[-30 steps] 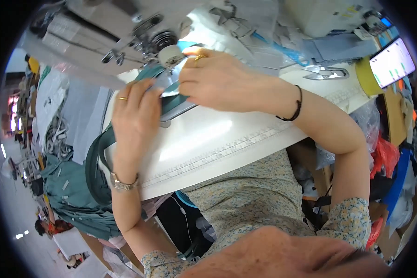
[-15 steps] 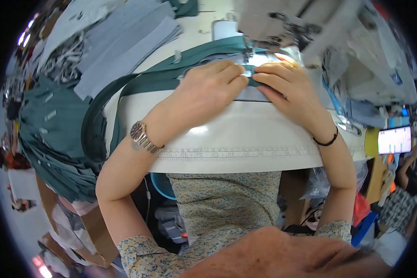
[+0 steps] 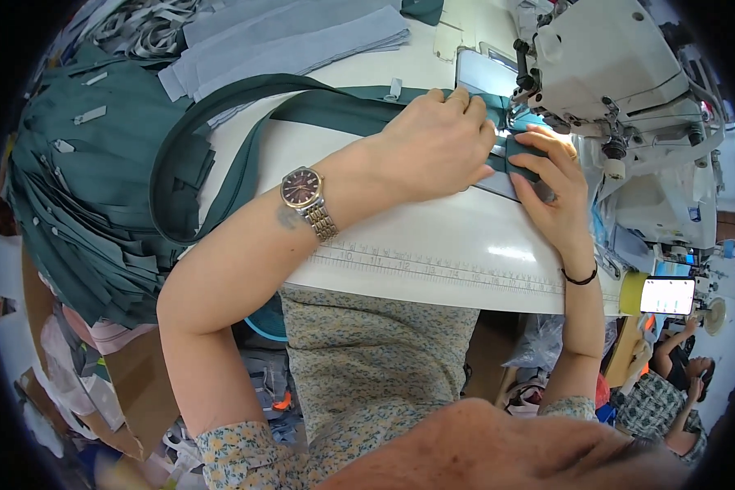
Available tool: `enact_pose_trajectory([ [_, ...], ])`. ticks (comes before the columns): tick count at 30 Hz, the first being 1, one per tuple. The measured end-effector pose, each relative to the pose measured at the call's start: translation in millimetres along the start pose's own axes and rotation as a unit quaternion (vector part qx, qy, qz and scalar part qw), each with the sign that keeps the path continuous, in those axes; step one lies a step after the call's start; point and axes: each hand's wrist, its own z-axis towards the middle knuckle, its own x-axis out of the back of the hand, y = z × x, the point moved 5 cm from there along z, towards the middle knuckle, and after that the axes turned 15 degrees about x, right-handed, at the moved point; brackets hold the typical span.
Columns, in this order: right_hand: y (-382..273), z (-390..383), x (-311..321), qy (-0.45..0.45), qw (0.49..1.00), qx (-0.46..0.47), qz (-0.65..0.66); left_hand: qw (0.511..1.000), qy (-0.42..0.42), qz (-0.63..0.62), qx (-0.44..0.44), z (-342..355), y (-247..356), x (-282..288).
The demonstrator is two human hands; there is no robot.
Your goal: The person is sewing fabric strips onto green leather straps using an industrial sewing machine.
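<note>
A long dark green fabric strip (image 3: 327, 113) runs along the white table to the needle area of a sewing machine (image 3: 612, 61). My left hand (image 3: 445, 147) lies over the strip just left of the needle, its fingers curled down on the cloth. On the near right side of the needle, my right hand (image 3: 559, 188) pinches a green part of the strip between thumb and fingers. My left palm hides part of the cloth. Farther left, the strip loops back over the table's left edge.
Dark green pieces with pale labels are heaped (image 3: 73, 188) at the left. Grey-blue cut fabric (image 3: 294, 49) lies at the back. A ruler scale (image 3: 416, 265) follows the table's near edge. A lit phone (image 3: 668, 296) stands at right, and another person (image 3: 661, 400) sits beyond.
The view has turned, so the machine shows more fully. My left hand has its fingers farther forward over the strip. My right hand stays by the needle, thumb and fingers on the cloth.
</note>
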Motion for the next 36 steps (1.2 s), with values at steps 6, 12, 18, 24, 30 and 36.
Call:
enact_pose_trajectory([
  [6, 2, -5, -3, -0.005, 0.997, -0.059, 0.057, 1.000, 0.017, 0.007, -0.016, -1, 2, 3],
  [12, -2, -4, -1, -0.006, 0.998, -0.045, 0.047, 0.998, 0.050, 0.001, -0.037, -2, 3, 6],
  [18, -6, 0, 2, 0.002, 1.000, 0.007, 0.023, 0.997, -0.003, 0.044, -0.056, -6, 10, 8],
  [24, -11, -7, -1, -0.006, 0.999, 0.014, 0.032, 0.990, 0.080, -0.057, -0.097, -8, 15, 16],
  [30, -17, -8, 0, 0.000, 0.999, 0.045, 0.003, 0.993, 0.042, -0.068, -0.092, -11, 19, 12],
  [36, -18, -11, -1, 0.012, 0.998, 0.054, -0.013, 0.992, 0.039, -0.081, -0.083, -9, 17, 14],
])
